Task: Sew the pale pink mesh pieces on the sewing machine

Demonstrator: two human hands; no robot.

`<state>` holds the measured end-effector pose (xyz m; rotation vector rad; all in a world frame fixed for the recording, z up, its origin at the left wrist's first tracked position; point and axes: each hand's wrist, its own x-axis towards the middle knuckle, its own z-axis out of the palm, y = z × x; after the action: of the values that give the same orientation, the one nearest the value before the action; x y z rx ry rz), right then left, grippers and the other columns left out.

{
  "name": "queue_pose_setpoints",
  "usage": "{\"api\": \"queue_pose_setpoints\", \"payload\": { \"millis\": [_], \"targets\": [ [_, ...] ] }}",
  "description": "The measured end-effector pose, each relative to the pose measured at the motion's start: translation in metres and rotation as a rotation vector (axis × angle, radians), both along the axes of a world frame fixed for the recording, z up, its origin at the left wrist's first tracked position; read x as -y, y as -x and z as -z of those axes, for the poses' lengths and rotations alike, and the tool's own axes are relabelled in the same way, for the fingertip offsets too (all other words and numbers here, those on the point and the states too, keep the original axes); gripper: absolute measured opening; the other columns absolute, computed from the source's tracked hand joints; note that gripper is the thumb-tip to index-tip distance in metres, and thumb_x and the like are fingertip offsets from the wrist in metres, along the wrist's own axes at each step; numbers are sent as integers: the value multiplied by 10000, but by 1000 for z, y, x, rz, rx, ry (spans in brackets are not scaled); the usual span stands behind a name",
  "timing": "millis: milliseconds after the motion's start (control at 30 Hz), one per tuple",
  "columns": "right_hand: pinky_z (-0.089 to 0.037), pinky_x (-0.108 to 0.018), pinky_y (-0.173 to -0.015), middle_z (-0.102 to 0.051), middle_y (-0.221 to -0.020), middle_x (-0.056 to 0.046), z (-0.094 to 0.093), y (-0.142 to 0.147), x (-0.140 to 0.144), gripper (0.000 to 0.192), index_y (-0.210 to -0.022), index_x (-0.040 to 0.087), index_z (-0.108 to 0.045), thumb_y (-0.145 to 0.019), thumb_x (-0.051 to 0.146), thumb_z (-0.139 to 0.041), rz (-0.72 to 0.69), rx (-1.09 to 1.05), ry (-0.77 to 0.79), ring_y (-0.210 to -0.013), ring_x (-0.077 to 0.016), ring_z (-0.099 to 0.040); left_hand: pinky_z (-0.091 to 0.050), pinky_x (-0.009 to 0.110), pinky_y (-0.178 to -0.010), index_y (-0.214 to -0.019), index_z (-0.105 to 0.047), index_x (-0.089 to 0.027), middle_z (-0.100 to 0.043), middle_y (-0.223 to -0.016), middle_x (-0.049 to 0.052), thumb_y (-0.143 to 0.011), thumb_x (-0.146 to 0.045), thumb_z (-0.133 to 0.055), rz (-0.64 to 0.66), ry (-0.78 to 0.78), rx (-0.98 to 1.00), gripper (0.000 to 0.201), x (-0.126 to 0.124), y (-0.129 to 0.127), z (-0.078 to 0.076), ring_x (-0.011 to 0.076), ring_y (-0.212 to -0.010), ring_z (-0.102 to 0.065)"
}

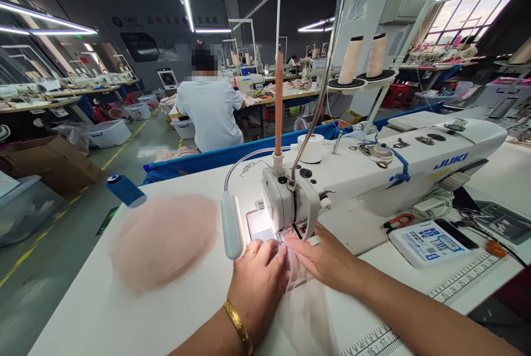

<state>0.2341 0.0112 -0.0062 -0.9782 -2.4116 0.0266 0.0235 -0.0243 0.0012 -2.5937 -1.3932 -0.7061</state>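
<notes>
Thin, sheer pale fabric (305, 309) runs from under the needle area of a white sewing machine (286, 195) down over the table's front edge. My left hand (259, 273), with a ring and a gold bangle, has its fingers closed on the fabric just in front of the presser foot. My right hand (327, 262) lies on the other side, fingers pressed on the same fabric close to the needle. The fingertips of both hands nearly meet, and the needle itself is hard to make out. A lamp (233, 226) on a bendy neck lights the spot.
A blurred pinkish fabric piece (166, 240) lies left on the white table, beside a blue thread cone (125, 190). Right of the machine are a white-and-blue box (431, 242) and orange-handled snips (400, 222). A person (209, 107) sits ahead, back turned.
</notes>
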Motion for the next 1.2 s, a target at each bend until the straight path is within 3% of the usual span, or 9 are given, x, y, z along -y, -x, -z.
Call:
{"api": "queue_pose_setpoints", "payload": {
  "millis": [133,200,267,467,733,867,1067,1200],
  "targets": [
    [-461,-395,-862,-721,-1091,-91,-5,-5,6,223,-1065,199,-675,-994,133,-474,-112,20,19,-951,-247,-592,-403,356,-728,-1020,-719,-220,-735,-1030,37,-911,-127,-592,86,32,79,192,-1,3,-1,237,-890,-605],
    [-428,-397,-877,-724,-1027,-57,-10,-8,11,141,-1028,207,-657,-1025,244,-521,-199,69,70,-887,-225,-582,-396,354,-747,-952,-717,-221,-733,-1009,26,-931,-107,-563,127,32,124,193,-1,6,-1,230,-891,-597],
    [-396,-382,-861,-708,-933,-26,-15,-10,14,181,-938,209,-635,-1040,331,-546,-227,102,91,-821,-200,-562,-386,357,-765,-927,-711,-220,-732,-1000,17,-948,-105,-552,163,34,157,198,1,8,-1,227,-898,-593],
    [-341,-366,-861,-696,-882,-2,-16,-12,15,198,-861,202,-594,-1035,234,-505,-245,128,61,-812,-181,-544,-348,395,-806,-866,-675,-213,-739,-952,-4,-1021,-178,-520,209,69,145,222,4,11,-3,223,-874,-589],
    [-346,-357,-854,-682,-841,4,-17,-10,13,207,-861,195,-595,-1034,185,-481,-247,125,50,-797,-177,-537,-340,411,-817,-947,-707,-237,-744,-945,-13,-1030,-176,-512,225,52,112,221,4,11,-5,220,-861,-601],
    [-377,-372,-878,-700,-905,-27,-16,-10,12,194,-921,200,-634,-1037,191,-478,-212,134,78,-832,-196,-556,-374,393,-798,-931,-702,-228,-742,-936,-1,-1015,-128,-486,220,27,116,252,0,12,-6,211,-835,-597],
    [-425,-396,-902,-720,-987,-66,-12,-10,11,165,-1065,227,-670,-1037,360,-578,-168,127,112,-908,-239,-588,-432,375,-812,-907,-656,-206,-720,-895,21,-998,-80,-467,243,-10,96,245,-13,15,2,211,-808,-587],
    [-433,-392,-911,-720,-984,-61,-5,-7,9,184,-1026,223,-684,-1052,219,-502,-158,110,85,-877,-219,-589,-465,357,-791,-791,-563,-195,-660,-798,36,-1008,-57,-395,214,11,63,307,-19,16,5,195,-741,-563]
  ]
}}
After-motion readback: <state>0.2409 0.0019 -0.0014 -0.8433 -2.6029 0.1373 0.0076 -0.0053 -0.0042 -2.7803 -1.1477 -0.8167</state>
